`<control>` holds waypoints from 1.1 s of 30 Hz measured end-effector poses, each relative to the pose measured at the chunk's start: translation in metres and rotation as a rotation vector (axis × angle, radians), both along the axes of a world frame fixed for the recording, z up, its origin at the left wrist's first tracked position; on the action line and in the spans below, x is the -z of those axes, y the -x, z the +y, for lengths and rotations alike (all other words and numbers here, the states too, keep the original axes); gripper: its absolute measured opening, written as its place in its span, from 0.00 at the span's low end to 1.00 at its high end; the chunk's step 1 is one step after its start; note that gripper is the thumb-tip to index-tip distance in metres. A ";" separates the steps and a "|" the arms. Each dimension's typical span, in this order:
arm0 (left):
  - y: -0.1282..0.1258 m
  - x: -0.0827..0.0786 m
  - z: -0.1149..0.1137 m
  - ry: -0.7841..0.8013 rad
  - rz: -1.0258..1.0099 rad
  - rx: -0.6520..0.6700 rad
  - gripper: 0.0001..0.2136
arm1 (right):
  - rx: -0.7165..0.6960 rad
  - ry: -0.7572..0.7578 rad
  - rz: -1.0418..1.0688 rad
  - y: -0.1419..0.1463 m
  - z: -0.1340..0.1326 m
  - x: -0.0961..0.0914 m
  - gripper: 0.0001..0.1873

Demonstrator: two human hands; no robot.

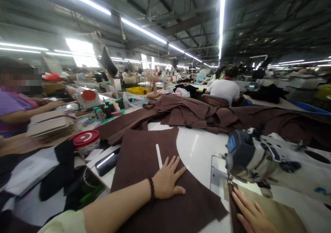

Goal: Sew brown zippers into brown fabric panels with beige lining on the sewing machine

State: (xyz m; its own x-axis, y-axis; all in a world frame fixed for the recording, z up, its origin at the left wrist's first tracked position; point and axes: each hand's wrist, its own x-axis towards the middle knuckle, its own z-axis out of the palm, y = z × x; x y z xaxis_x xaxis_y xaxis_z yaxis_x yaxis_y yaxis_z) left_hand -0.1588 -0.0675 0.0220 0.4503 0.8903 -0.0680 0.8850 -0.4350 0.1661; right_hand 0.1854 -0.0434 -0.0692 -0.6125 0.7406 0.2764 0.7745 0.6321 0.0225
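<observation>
My left hand (169, 178) lies flat with spread fingers on a dark brown fabric panel (144, 157) on the white table. Just beyond its fingertips, a narrow white strip (158, 155) rests on the panel. At the right, my right hand (249, 210) is stretched flat over a piece of tan and brown fabric (281, 210), close in front of the needle area of a sewing machine (245, 153). Part of that hand runs out of the bottom of the view.
A heap of brown fabric pieces (196, 110) spans the table's back. To the left are a red-lidded tub (85, 140), a dark phone-like object (107, 162), several thread spools (107, 111) and stacked beige pieces (51, 124). A co-worker (18, 109) sits at far left, another person (224, 88) ahead.
</observation>
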 end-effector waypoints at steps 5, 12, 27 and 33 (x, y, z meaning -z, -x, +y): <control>-0.032 0.005 -0.003 0.057 -0.123 0.511 0.40 | 0.155 0.282 0.082 0.020 -0.022 -0.042 0.26; -0.052 -0.030 0.002 0.182 -0.093 0.497 0.39 | 0.171 0.396 0.175 0.026 -0.030 -0.068 0.25; -0.052 -0.001 -0.041 0.364 -0.145 0.537 0.41 | 0.173 0.395 0.175 0.025 -0.032 -0.067 0.25; -0.046 -0.015 -0.059 0.202 -0.086 0.561 0.36 | 0.174 0.392 0.178 0.025 -0.031 -0.070 0.25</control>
State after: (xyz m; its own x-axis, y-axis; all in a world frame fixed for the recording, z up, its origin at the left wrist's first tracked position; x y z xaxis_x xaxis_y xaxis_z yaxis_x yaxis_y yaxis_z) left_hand -0.1131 -0.1264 0.0373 0.8590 0.4886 -0.1531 0.5092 -0.7840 0.3551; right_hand 0.1608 -0.0746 0.0006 -0.4381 0.8978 0.0442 0.8401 0.4264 -0.3352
